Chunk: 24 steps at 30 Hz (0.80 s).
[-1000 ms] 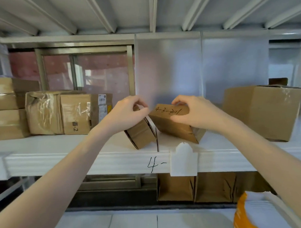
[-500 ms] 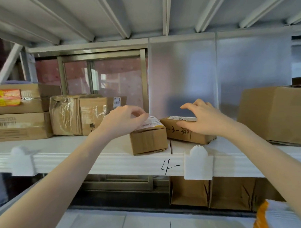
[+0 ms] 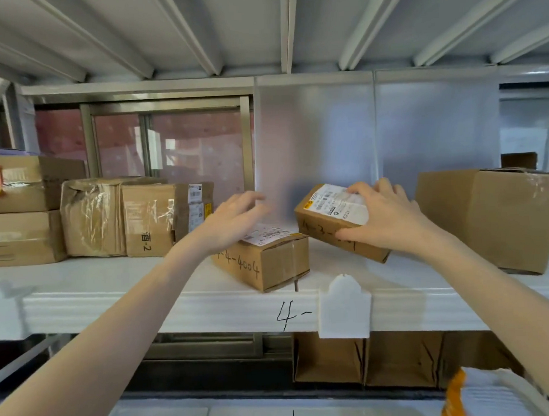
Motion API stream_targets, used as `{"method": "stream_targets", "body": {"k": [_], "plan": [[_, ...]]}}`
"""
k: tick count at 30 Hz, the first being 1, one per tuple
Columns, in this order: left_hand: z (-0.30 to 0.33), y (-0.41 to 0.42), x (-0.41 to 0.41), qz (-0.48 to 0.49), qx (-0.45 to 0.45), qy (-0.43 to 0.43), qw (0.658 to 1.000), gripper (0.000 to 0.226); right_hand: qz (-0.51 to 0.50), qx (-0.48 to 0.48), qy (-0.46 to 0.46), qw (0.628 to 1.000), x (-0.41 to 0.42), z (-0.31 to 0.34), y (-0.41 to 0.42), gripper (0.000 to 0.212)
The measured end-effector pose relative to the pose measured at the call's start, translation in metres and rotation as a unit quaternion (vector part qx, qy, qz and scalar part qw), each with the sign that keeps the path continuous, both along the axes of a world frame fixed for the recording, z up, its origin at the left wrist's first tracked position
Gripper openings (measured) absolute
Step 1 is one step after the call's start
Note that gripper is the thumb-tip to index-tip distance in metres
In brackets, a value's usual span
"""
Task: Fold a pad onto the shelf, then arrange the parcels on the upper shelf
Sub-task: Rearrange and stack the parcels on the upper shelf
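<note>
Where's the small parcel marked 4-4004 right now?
The 4-4004 parcel sits at the shelf's front edge, centre of the head view, under the left hand, left of the tilted parcel.

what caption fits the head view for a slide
Right hand tilts a small parcel on the upper shelf; left hand hovers over another.

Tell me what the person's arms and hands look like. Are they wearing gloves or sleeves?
No gloves and no sleeves. Both forearms are bare as far as the picture shows. The left hand and the right hand are bare too, with no rings, watch or bracelet in sight. The left hand's fingertips look a bit blurry.
</note>
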<state>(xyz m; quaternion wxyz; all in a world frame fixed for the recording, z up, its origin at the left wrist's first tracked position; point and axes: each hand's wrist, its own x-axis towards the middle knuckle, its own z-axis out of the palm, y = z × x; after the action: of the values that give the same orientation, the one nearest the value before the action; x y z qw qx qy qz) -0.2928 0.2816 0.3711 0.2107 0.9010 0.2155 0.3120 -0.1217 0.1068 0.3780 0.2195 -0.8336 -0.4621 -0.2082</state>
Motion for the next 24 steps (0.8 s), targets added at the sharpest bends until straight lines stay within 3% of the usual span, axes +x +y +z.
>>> {"method": "stream_targets", "body": {"k": [2, 6, 10, 14, 17, 19, 22, 24], "plan": [[0.004, 0.013, -0.002, 0.028, -0.06, -0.003, 0.998, 0.069, 0.007, 0.028, 0.008, 1.0, -0.001, 0.003, -0.004, 0.079], [-0.001, 0.028, -0.009, 0.053, -0.118, 0.136, 0.982, 0.09, 0.033, 0.068, 0.0, 0.997, -0.009, 0.006, -0.008, 0.078], [-0.009, 0.026, -0.008, 0.07, -0.108, 0.058, 0.99, 0.079, 0.065, 0.108, -0.027, 0.992, -0.025, 0.008, -0.005, 0.075], [-0.021, 0.019, -0.01, 0.117, -0.021, 0.003, 0.993, 0.066, 0.055, 0.123, -0.103, 0.985, -0.042, 0.008, 0.0, 0.08], [-0.029, 0.013, -0.017, 0.202, 0.172, 0.033, 0.964, 0.061, 0.032, 0.139, -0.169, 0.975, -0.047, 0.011, 0.002, 0.081], [-0.033, 0.008, -0.023, 0.207, 0.264, 0.051, 0.941, 0.068, 0.031, 0.138, -0.172, 0.975, -0.048, 0.013, 0.003, 0.081], [-0.031, 0.002, -0.035, 0.214, 0.262, 0.015, 0.941, 0.095, 0.035, 0.136, -0.177, 0.974, -0.047, 0.013, 0.002, 0.083], [-0.029, -0.004, -0.037, 0.193, 0.332, 0.012, 0.923, 0.096, 0.036, 0.128, -0.195, 0.972, -0.047, 0.012, 0.001, 0.084]]}}
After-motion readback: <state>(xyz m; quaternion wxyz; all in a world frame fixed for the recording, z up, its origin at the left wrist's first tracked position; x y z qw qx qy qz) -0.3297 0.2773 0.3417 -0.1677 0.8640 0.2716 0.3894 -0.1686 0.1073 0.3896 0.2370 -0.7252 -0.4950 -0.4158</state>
